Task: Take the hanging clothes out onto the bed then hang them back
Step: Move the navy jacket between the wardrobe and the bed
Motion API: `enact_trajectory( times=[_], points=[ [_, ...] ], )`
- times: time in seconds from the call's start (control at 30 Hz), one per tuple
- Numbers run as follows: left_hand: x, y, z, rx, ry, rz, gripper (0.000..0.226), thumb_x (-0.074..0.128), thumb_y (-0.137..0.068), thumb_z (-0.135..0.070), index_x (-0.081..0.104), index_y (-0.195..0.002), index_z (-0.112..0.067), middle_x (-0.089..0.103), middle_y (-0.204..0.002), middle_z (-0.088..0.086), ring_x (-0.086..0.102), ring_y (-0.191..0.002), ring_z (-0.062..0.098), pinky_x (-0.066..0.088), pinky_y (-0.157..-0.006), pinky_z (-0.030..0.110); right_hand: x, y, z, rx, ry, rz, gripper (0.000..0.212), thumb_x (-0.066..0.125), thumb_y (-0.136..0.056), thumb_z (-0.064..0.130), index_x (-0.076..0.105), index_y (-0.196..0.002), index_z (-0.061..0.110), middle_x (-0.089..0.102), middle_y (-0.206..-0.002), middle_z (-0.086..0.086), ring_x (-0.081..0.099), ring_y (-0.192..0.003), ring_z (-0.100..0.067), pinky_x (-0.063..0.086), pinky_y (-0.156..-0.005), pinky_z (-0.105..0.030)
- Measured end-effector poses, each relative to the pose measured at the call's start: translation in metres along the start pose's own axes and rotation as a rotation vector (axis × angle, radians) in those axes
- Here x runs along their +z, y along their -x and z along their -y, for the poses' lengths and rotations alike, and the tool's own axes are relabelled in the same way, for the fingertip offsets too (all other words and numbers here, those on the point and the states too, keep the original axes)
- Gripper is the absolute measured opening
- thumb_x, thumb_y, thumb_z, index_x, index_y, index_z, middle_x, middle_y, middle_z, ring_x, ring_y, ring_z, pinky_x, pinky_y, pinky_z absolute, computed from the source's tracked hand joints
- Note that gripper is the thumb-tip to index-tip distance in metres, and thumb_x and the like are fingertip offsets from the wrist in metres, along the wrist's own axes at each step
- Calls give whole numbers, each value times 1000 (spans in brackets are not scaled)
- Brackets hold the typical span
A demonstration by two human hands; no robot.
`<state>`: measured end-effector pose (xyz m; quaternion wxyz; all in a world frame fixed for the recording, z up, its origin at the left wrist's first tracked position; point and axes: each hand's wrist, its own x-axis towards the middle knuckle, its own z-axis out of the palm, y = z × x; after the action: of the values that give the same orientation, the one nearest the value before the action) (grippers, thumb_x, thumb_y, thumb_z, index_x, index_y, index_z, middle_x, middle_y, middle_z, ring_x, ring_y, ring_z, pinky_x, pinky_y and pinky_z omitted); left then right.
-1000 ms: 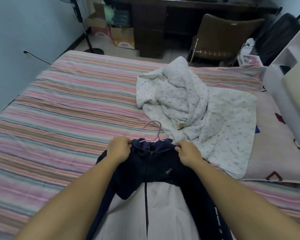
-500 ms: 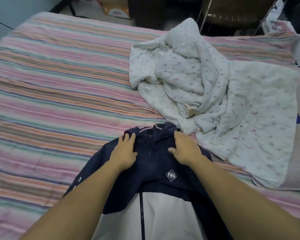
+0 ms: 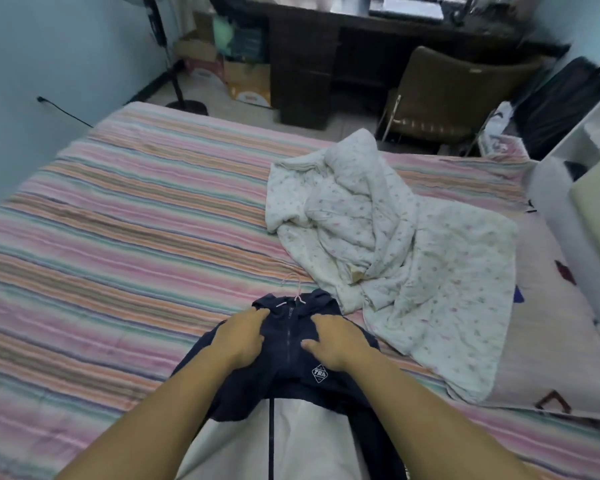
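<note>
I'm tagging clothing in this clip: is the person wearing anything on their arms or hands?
Nothing shows. Both forearms are bare up to the picture's lower edge, with no sleeves in view. The left hand and right hand carry no gloves, rings, watch or bracelet.

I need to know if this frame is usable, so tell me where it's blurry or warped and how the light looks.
Head view: the edges smear with motion blur, worst along the left side of the bed and the desk; the jacket and both hands, left hand and right hand, stay fairly sharp; wide-angle bending curves the shelf at right; light is dim and even, without glare.
</note>
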<state>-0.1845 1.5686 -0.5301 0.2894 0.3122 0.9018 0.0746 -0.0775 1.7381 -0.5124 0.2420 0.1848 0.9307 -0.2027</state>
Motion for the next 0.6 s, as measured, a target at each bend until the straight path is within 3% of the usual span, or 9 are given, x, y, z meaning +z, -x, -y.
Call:
enact_trajectory(
  times=[0.1, 0.17, 0.27, 0.37, 0.47, 0.6],
  points=[
    [-43, 69, -27, 13, -19, 7, 39, 47, -94, -14, 49, -133, -12, 55, -135, 11, 54, -119, 32, 47, -91, 40, -40, 61, 38, -90, -18, -34, 38, 56, -94, 43, 55, -116, 13, 64, -116, -8, 59, -108, -31, 49, -83, -41],
    [-69, 118, -41, 3, -56, 30, 31, 49, -92, -15, 53, -122, -10, 61, -124, 12, 59, -108, 32, 48, -80, 38, -60, 104, 61, -143, 0, -33, 38, 57, -93, 42, 54, -117, 12, 63, -116, -6, 59, -105, -31, 47, -76, -38],
    [-106, 189, -52, -48, -100, 38, 34, 51, -91, -20, 54, -124, -11, 60, -125, 8, 58, -109, 30, 46, -83, 37, -90, 166, 96, -218, 48, -8, 33, 58, -90, 36, 53, -114, 13, 61, -113, -6, 59, -102, -32, 45, -73, -38],
    [-138, 256, -57, -124, -101, -15, 37, 54, -91, -23, 53, -127, -11, 59, -128, 9, 56, -107, 27, 45, -83, 36, -117, 221, 135, -292, 94, 13, 39, 58, -87, 29, 52, -122, 14, 61, -118, -9, 59, -103, -33, 52, -84, -42],
    [-168, 327, -60, -189, -87, -108, 45, 55, -93, -32, 48, -135, -16, 55, -135, 5, 54, -118, 26, 47, -95, 41, -141, 272, 182, -438, 188, -9, 48, 59, -87, 27, 49, -133, 17, 60, -123, -8, 58, -107, -31, 50, -83, -40],
    [-187, 434, -59, -276, -121, -265, 45, 54, -97, -32, 45, -140, -23, 56, -135, 0, 55, -118, 23, 49, -92, 39, -157, 335, 250, -638, 239, -66, 50, 62, -85, 30, 48, -132, 18, 63, -118, -6, 61, -100, -26, 54, -85, -43]
  ],
)
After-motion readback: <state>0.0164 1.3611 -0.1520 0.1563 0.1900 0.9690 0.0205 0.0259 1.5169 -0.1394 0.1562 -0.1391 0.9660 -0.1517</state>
